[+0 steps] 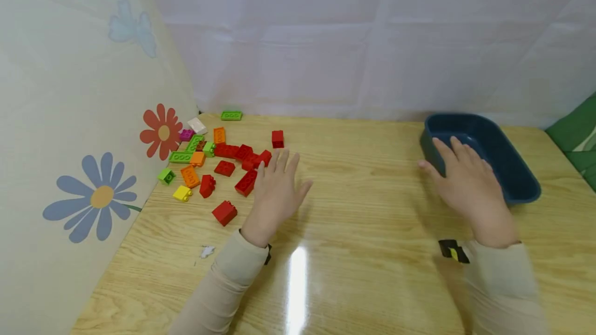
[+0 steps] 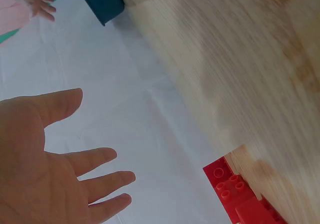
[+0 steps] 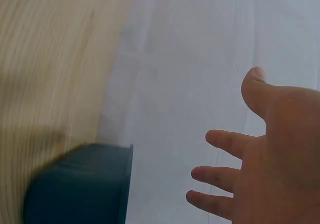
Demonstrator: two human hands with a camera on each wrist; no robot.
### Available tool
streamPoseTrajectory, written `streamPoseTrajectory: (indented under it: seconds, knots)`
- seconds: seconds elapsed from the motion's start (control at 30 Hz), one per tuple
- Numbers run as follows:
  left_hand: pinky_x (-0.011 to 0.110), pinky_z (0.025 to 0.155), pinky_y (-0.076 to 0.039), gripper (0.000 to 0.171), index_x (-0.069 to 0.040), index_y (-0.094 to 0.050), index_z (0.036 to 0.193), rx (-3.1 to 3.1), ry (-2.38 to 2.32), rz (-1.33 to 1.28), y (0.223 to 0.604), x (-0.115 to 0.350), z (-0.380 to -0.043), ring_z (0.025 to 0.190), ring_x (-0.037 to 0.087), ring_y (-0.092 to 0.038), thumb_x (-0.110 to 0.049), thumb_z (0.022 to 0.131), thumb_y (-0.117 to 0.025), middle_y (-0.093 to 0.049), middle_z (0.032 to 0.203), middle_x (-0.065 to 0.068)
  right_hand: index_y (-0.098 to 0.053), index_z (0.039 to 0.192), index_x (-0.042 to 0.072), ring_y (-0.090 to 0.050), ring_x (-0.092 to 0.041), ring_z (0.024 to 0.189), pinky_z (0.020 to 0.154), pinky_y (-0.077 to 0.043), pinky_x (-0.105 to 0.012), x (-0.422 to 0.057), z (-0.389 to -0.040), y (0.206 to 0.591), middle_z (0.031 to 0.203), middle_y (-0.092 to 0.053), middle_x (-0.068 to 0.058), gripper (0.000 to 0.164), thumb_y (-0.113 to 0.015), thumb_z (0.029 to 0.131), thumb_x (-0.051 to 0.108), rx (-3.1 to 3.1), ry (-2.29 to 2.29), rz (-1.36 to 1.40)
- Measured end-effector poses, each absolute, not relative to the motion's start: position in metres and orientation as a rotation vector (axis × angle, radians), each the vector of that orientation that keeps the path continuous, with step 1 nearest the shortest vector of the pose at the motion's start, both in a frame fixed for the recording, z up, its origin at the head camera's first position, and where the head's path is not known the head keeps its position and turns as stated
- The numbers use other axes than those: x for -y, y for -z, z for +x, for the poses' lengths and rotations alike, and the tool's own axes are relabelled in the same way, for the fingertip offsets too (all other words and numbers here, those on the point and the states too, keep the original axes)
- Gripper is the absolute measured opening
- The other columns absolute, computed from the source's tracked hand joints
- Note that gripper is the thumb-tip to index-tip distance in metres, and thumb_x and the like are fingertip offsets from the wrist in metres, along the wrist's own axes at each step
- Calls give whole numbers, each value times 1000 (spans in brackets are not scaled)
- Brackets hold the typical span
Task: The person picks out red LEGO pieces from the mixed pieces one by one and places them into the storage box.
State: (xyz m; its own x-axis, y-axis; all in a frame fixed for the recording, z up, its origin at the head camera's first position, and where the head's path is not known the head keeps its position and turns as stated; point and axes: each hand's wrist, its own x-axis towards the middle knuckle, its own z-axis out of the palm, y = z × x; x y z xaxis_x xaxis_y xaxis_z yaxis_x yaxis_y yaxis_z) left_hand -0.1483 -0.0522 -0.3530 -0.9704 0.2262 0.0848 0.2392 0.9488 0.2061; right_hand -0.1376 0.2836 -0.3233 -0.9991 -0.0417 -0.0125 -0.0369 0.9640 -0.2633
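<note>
Red plastic bricks (image 1: pixel 246 183) lie beside the left hand's (image 1: pixel 274 190) spread fingers; the right hand's (image 1: pixel 467 182) are apart too. Side pinches should suit.

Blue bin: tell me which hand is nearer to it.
Right. In the head view, the right hand overlaps the blue bin; the left hand is well left of it, beside the red bricks.

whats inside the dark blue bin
Nothing shows inside the visible part of the dark blue bin; the right hand blocks its near left part, so anything there can't be seen.
</note>
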Motion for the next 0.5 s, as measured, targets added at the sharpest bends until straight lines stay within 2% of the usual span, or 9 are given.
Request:
streamPoseTrajectory:
  seconds: [0.13, 0.3, 0.4, 0.5]
  knots:
    - [57, 115, -25, 66, -14, -34, 146, 3019, 353, -362, 353, 53, -148, 143, 30, -20, -50, 92, -46, -31, 155, 14, -3, 152, 9, -2, -59, 133, 98, -10, -81, -303, -139, 322, 153, 1, -37, 81, -19, 94, 63, -3101, 425, -21]
    - [57, 114, -27, 62, -13, -40, 143, 3016, 341, -361, 354, 53, -148, 142, 31, -24, -48, 92, -47, -41, 150, 14, 3, 152, 8, 1, -61, 131, 93, -10, -83, -328, -139, 321, 151, 6, -39, 81, -19, 95, 61, -3058, 475, 41]
    - [55, 114, -30, 60, -13, -43, 141, 3027, 349, -384, 354, 53, -148, 140, 31, -28, -48, 93, -47, -46, 147, 13, 4, 150, 2, 1, -61, 131, 93, -11, -82, -343, -136, 321, 149, 5, -42, 84, -20, 95, 60, -3048, 491, 81]
    - [53, 114, -31, 57, -13, -45, 140, 3051, 368, -409, 354, 53, -147, 138, 32, -32, -47, 94, -46, -49, 144, 12, 2, 148, -6, -5, -64, 128, 93, -16, -81, -356, -132, 324, 147, 0, -46, 88, -22, 95, 60, -3063, 499, 186]
